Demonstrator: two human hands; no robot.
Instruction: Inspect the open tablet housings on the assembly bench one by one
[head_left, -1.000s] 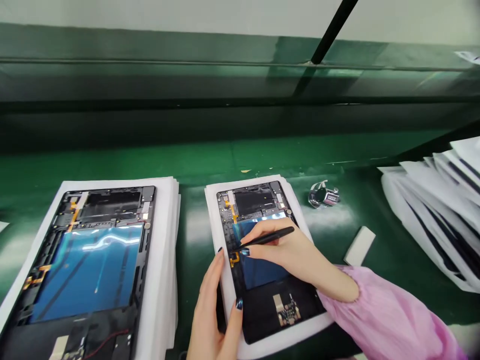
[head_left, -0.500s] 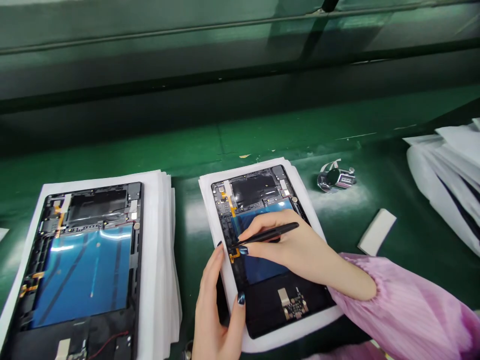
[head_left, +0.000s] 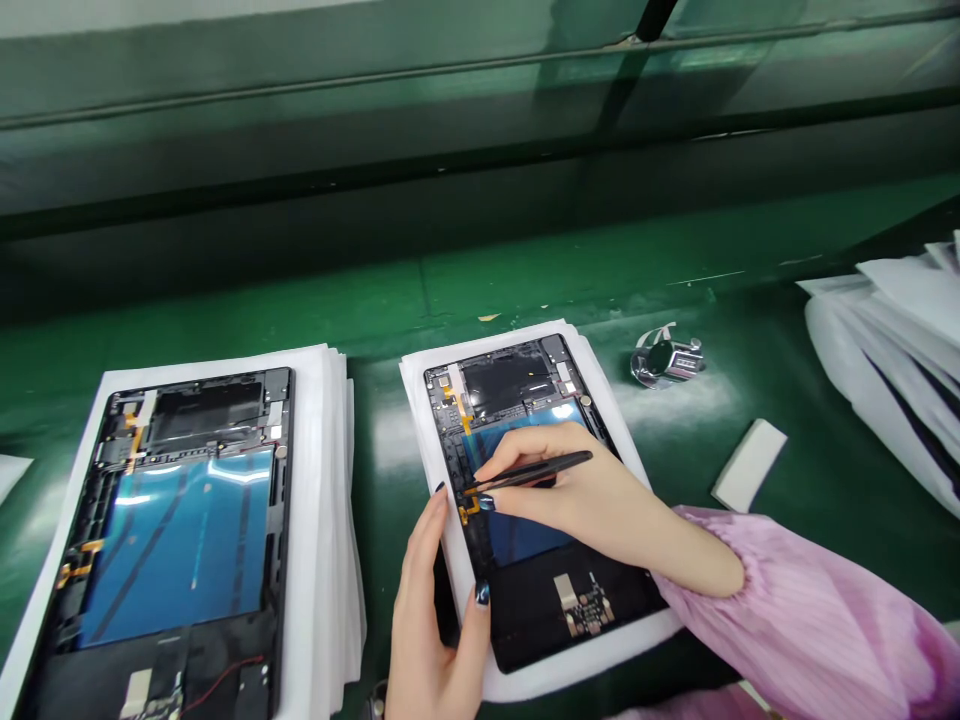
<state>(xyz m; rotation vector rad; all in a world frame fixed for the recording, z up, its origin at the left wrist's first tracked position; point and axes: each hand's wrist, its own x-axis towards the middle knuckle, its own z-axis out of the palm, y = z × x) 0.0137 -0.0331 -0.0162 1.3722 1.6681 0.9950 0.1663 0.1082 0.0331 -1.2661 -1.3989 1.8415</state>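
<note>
Between the thumb and fingers of my right hand point(head_left: 592, 490) is a pair of black tweezers point(head_left: 544, 468). Their tips reach the left inner edge of an opened tablet point(head_left: 540, 620), close to an orange flex cable point(head_left: 469, 508). My left hand point(head_left: 439, 620) lies along the tablet's left side with thumb and forefinger stretched apart; the thumb touches the lower left edge. A blue panel point(head_left: 525, 535) fills the tablet's middle, partly covered by my right hand. Under the tablet is a stack of white foam sheets point(head_left: 637, 655).
A second opened tablet point(head_left: 180, 540) lies at left on a thicker white stack point(head_left: 322, 560). To the right are a shiny metal-and-clear object point(head_left: 666, 358), a white block point(head_left: 750, 465) and piled white sleeves point(head_left: 892, 350). The green work surface point(head_left: 315, 310) has a raised ledge behind.
The view has shifted slightly, so the left tablet sits a little further right in the picture. The tweezers' tips have shifted slightly over the tablet's left edge. Both hands keep nearly the same pose.
</note>
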